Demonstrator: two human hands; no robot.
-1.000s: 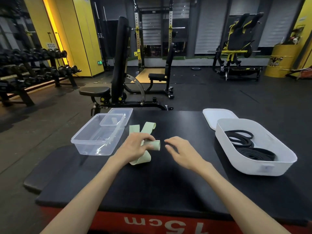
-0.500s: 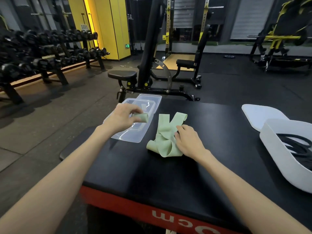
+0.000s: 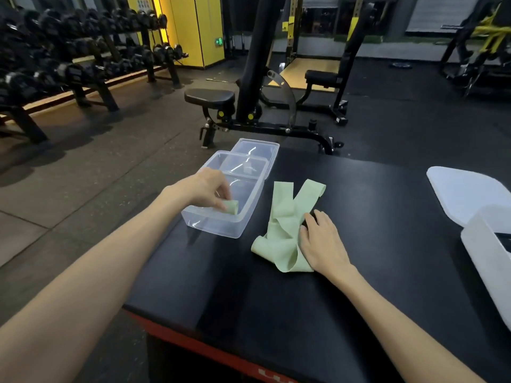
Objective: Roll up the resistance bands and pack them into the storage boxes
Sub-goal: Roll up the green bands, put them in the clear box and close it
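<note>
A clear plastic storage box (image 3: 221, 226) stands on the black padded platform (image 3: 276, 299), with its clear lid (image 3: 257, 150) lying behind it. My left hand (image 3: 206, 190) reaches down into the box and pinches a small rolled green band (image 3: 231, 206) near the box's floor. To the right of the box lie loose light-green resistance bands (image 3: 287, 219) in a crossed heap. My right hand (image 3: 320, 244) rests flat on that heap, fingers straight.
A white tub (image 3: 486, 261) holding black bands sits at the right edge, its white lid (image 3: 467, 192) behind it. An adjustable bench (image 3: 249, 100) stands just beyond the platform, dumbbell racks (image 3: 69, 64) line the left, and the platform's front edge is red.
My left hand carried the rolled green band from the platform over to the clear box and lowered it inside. My right hand moved onto the loose green bands and stays there.
</note>
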